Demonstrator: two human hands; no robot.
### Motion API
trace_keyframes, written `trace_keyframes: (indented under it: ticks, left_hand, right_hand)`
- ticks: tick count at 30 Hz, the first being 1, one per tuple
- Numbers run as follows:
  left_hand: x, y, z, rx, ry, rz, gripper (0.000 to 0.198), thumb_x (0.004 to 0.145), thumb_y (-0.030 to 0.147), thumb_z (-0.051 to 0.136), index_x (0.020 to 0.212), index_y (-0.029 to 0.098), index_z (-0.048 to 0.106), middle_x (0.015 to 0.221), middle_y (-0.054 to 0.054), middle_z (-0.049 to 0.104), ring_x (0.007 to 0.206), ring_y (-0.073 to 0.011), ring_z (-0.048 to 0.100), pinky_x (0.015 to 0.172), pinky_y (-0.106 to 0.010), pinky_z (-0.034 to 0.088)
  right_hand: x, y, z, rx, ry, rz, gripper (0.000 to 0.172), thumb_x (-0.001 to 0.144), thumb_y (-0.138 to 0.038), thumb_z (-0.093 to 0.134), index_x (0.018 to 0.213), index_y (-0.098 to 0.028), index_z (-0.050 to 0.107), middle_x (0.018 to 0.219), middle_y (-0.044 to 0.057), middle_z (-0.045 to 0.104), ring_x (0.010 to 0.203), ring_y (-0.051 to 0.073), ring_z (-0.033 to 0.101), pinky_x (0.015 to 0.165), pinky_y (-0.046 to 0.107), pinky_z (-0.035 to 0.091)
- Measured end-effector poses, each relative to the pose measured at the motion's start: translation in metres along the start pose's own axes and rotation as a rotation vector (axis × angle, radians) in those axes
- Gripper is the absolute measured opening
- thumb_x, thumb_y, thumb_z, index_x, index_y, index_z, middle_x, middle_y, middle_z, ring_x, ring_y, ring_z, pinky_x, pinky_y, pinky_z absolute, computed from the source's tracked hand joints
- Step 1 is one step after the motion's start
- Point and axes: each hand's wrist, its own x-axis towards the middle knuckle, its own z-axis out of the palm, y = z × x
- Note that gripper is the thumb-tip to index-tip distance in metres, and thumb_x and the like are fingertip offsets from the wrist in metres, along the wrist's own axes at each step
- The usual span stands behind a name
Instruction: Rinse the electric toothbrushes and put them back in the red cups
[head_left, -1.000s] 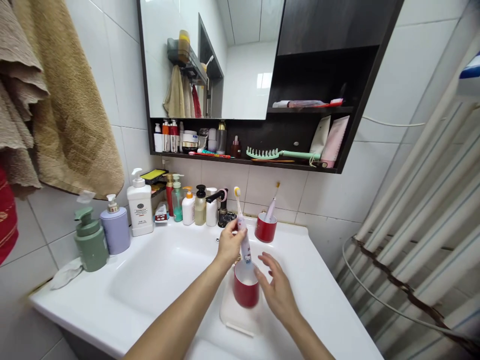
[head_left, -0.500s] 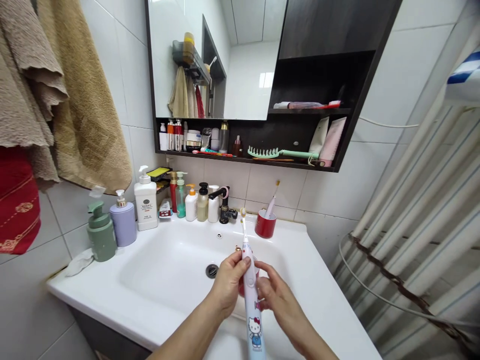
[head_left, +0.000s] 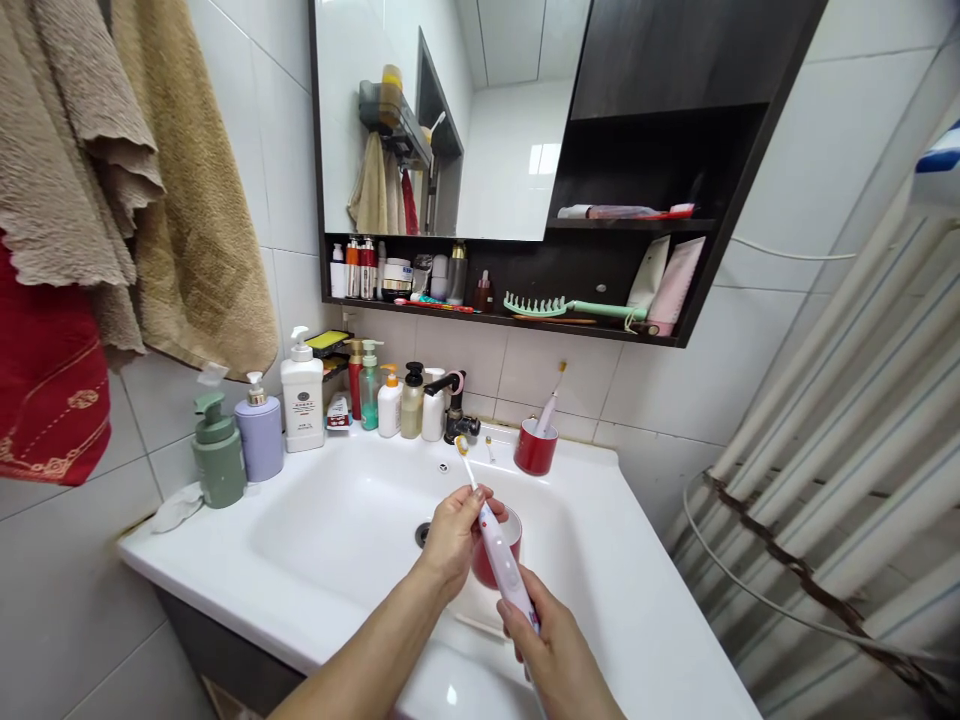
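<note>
A pale pink electric toothbrush (head_left: pixel 504 560) is held over the sink, tilted with its brush head up and to the left. My right hand (head_left: pixel 553 640) is wrapped around the lower handle and covers much of it. My left hand (head_left: pixel 452 545) pinches the top of the handle, where the white brush neck begins. Behind the toothbrush, a red cup (head_left: pixel 486 568) sits in the white sink (head_left: pixel 315 520), partly hidden. On the back rim stands a small brush head (head_left: pixel 490 448). Beside it, another red cup (head_left: pixel 534 455) holds a second electric toothbrush (head_left: pixel 550 410).
A black faucet (head_left: pixel 453 412) rises behind the basin. Several pump bottles, among them a purple one (head_left: pixel 259 440), line the left and back rim. Above hangs a mirror cabinet (head_left: pixel 480 150) with a green hairbrush (head_left: pixel 536 305). Towels (head_left: pixel 191 200) hang left; pipes (head_left: pixel 817 430) stand right.
The toothbrush has tipped to the left. My right hand has closed around its lower handle, and my left fingers have shifted to the top of the handle by the neck.
</note>
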Motion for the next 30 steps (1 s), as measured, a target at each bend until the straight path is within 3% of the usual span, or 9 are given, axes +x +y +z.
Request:
trace_keyframes:
  ticks: [2, 6, 10, 14, 18, 22, 25, 30]
  left_hand:
    - [0.001, -0.002, 0.001, -0.045, 0.013, 0.030, 0.022, 0.057, 0.030, 0.055, 0.067, 0.013, 0.047, 0.054, 0.000, 0.053, 0.055, -0.0100, 0.051, 0.061, -0.023, 0.037]
    - [0.003, -0.003, 0.002, -0.093, 0.057, 0.039, 0.019, 0.057, 0.028, 0.055, 0.064, 0.012, 0.047, 0.050, 0.002, 0.051, 0.050, -0.0081, 0.049, 0.060, -0.023, 0.037]
    - [0.006, -0.004, 0.002, -0.132, 0.083, 0.081, 0.017, 0.058, 0.026, 0.054, 0.065, 0.013, 0.046, 0.050, 0.002, 0.050, 0.051, -0.0086, 0.050, 0.059, -0.022, 0.037]
    - [0.008, -0.007, 0.004, -0.143, 0.151, 0.069, 0.014, 0.058, 0.023, 0.052, 0.064, 0.013, 0.045, 0.048, 0.003, 0.049, 0.047, -0.0079, 0.049, 0.055, -0.021, 0.037]
    - [0.012, -0.010, 0.004, -0.143, 0.179, 0.081, 0.011, 0.060, 0.022, 0.050, 0.063, 0.013, 0.044, 0.048, 0.003, 0.048, 0.047, -0.0075, 0.048, 0.054, -0.021, 0.036]
    - [0.017, -0.012, 0.003, -0.157, 0.201, 0.070, 0.008, 0.061, 0.019, 0.048, 0.062, 0.013, 0.044, 0.046, 0.003, 0.046, 0.044, -0.0067, 0.047, 0.052, -0.020, 0.036]
    - [0.019, -0.011, 0.003, -0.167, 0.220, 0.074, 0.007, 0.062, 0.018, 0.047, 0.062, 0.013, 0.044, 0.046, 0.003, 0.046, 0.044, -0.0066, 0.047, 0.053, -0.021, 0.036]
    - [0.021, -0.013, 0.005, -0.167, 0.246, 0.057, 0.006, 0.063, 0.017, 0.045, 0.061, 0.013, 0.043, 0.046, 0.003, 0.045, 0.043, -0.0059, 0.046, 0.051, -0.020, 0.036]
  right_hand:
    - [0.001, -0.001, 0.001, -0.084, 0.061, -0.038, 0.043, 0.065, -0.041, 0.042, 0.100, -0.017, 0.042, 0.058, -0.001, 0.045, 0.051, 0.011, 0.042, 0.048, 0.022, 0.036]
    - [0.002, -0.002, 0.004, -0.049, -0.059, 0.025, 0.041, 0.070, -0.040, 0.033, 0.102, -0.014, 0.040, 0.052, -0.003, 0.042, 0.043, 0.010, 0.039, 0.042, 0.021, 0.034]
    - [0.004, -0.004, 0.004, -0.140, 0.036, -0.071, 0.038, 0.069, -0.037, 0.038, 0.102, -0.017, 0.041, 0.066, 0.001, 0.050, 0.061, 0.013, 0.047, 0.058, 0.023, 0.038]
    - [0.005, -0.006, 0.003, -0.110, -0.057, 0.047, 0.040, 0.071, -0.039, 0.032, 0.103, -0.015, 0.040, 0.054, -0.002, 0.044, 0.045, 0.011, 0.041, 0.044, 0.021, 0.036]
    - [0.007, -0.005, 0.004, -0.180, 0.032, -0.034, 0.038, 0.069, -0.038, 0.037, 0.100, -0.017, 0.042, 0.061, 0.000, 0.047, 0.056, 0.013, 0.045, 0.057, 0.023, 0.037]
    - [0.007, -0.003, 0.003, -0.067, -0.089, 0.082, 0.035, 0.072, -0.038, 0.033, 0.097, -0.015, 0.042, 0.052, -0.004, 0.038, 0.043, 0.009, 0.036, 0.041, 0.020, 0.032]
    - [0.007, -0.002, 0.002, -0.042, -0.061, 0.060, 0.033, 0.070, -0.039, 0.037, 0.094, -0.017, 0.042, 0.052, -0.005, 0.038, 0.042, 0.007, 0.035, 0.040, 0.019, 0.030]
    - [0.009, -0.004, 0.000, 0.048, -0.190, 0.156, 0.037, 0.071, -0.044, 0.029, 0.091, -0.015, 0.041, 0.053, -0.005, 0.037, 0.037, 0.007, 0.033, 0.035, 0.019, 0.029]
